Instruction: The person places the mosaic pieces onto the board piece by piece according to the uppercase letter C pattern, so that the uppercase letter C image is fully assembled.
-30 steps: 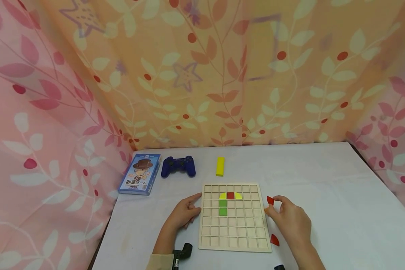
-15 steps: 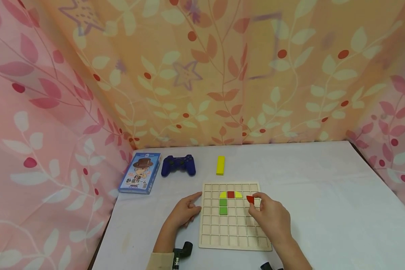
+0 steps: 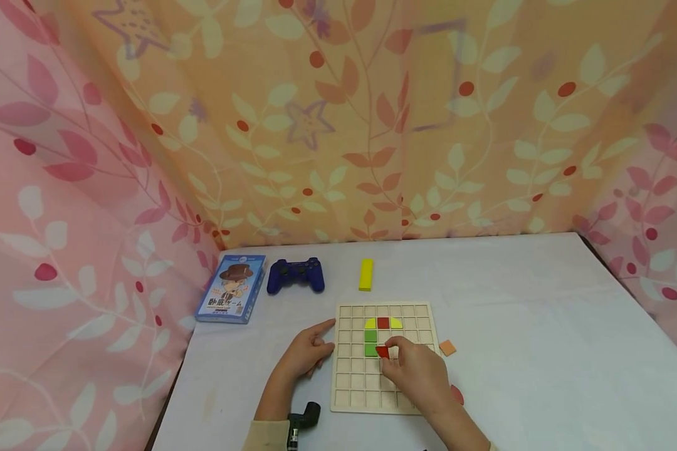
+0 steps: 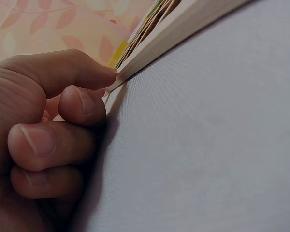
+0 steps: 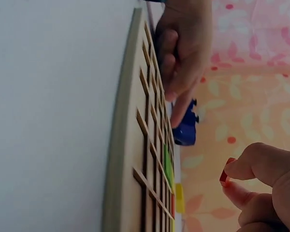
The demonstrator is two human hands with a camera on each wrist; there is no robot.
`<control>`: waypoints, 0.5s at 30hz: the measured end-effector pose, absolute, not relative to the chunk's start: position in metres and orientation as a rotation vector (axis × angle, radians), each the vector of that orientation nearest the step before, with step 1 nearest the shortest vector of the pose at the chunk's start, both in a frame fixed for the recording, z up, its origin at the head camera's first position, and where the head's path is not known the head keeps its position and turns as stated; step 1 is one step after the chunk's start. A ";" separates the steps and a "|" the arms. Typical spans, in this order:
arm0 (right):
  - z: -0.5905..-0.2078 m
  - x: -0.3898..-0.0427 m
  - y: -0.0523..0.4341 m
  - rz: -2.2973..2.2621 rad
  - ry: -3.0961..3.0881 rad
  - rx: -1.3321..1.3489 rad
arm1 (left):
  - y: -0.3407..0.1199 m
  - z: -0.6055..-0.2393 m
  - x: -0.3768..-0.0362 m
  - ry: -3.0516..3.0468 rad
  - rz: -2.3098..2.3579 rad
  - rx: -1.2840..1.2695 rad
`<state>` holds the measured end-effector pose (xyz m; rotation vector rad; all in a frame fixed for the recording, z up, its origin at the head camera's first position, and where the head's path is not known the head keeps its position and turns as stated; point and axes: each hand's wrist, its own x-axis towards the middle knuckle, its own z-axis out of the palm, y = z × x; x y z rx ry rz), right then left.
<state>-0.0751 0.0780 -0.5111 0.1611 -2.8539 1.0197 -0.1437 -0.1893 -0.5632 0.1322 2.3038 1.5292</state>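
A wooden grid board lies on the white table, with two yellow curved pieces, a red square and two green squares set in its cells. My right hand hovers over the board and pinches a small red piece just right of the lower green square; the same red piece shows between thumb and finger in the right wrist view. My left hand rests on the table with its index fingertip against the board's left edge, other fingers curled, holding nothing.
An orange tile and a red piece lie right of the board. Behind it are a yellow block, a blue game controller and a blue card box. Patterned cloth walls close in three sides.
My right hand carried the red piece from the board's right side leftward over the board to a spot beside the green squares. The orange tile is now uncovered. The left hand stayed put.
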 end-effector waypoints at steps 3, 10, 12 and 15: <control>-0.519 -0.076 0.070 1.017 -2.888 0.203 | -0.190 -0.563 -0.143 2.302 1.527 0.128; -0.535 -0.079 0.059 0.984 -2.985 0.246 | -0.190 -0.562 -0.143 2.308 1.525 0.127; -0.537 -0.079 0.057 0.973 -2.998 0.249 | -0.190 -0.563 -0.143 2.308 1.530 0.132; -0.539 -0.078 0.056 0.972 -2.996 0.244 | -0.189 -0.563 -0.143 2.306 1.535 0.140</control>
